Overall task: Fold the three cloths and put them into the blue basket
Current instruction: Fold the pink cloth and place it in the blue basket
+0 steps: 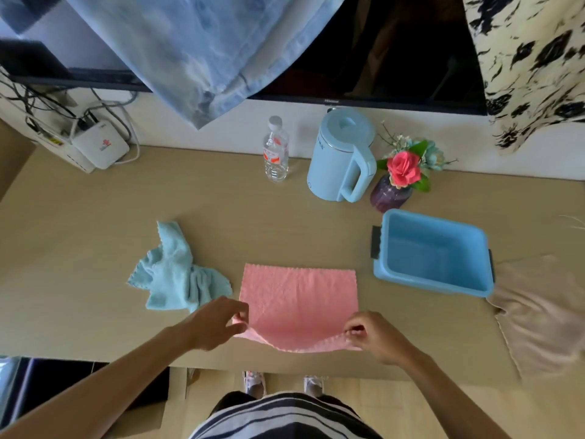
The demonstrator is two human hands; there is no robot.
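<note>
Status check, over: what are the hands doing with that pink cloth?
Left hand and right hand each pinch a near corner of the pink cloth, near edge lifted. Blue basket empty. Teal cloth crumpled, beige cloth unfolded. Nothing blocking.

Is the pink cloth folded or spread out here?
Spread, not yet folded: the pink cloth lies open in one layer on the table, while the left hand and right hand pinch its near corners.

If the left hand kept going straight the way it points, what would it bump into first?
The left hand pinches the pink cloth at its near corner and would slide across that first. Beyond it, the next thing is probably the blue basket, though depth is hard to judge.
</note>
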